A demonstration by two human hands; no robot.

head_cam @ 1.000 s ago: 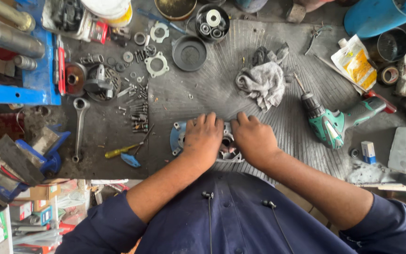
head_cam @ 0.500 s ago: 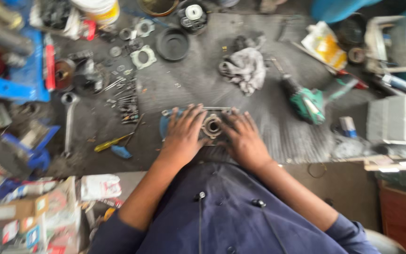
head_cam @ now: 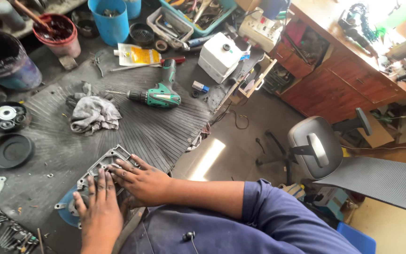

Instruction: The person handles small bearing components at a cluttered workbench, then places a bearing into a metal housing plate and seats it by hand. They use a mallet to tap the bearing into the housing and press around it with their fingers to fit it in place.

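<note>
Overhead, ribbed black mat (head_cam: 132, 127), cluttered workshop, both hands' fingers (head_cam: 100, 181) spread flat on metal housing (head_cam: 100, 164)

Matt grey metal housing (head_cam: 100, 165), ribbed rubber mat (head_cam: 156, 127).

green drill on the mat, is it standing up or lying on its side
Lying on its side. The green drill rests flat on the ribbed mat, chuck pointing toward the grey rag, handle toward the bench's back edge.

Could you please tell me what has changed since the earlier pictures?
The head camera swung right, bringing an office chair into view. Both hands, left and right, stay pressed flat on the grey metal housing. The rag and green drill lie where they were.
</note>
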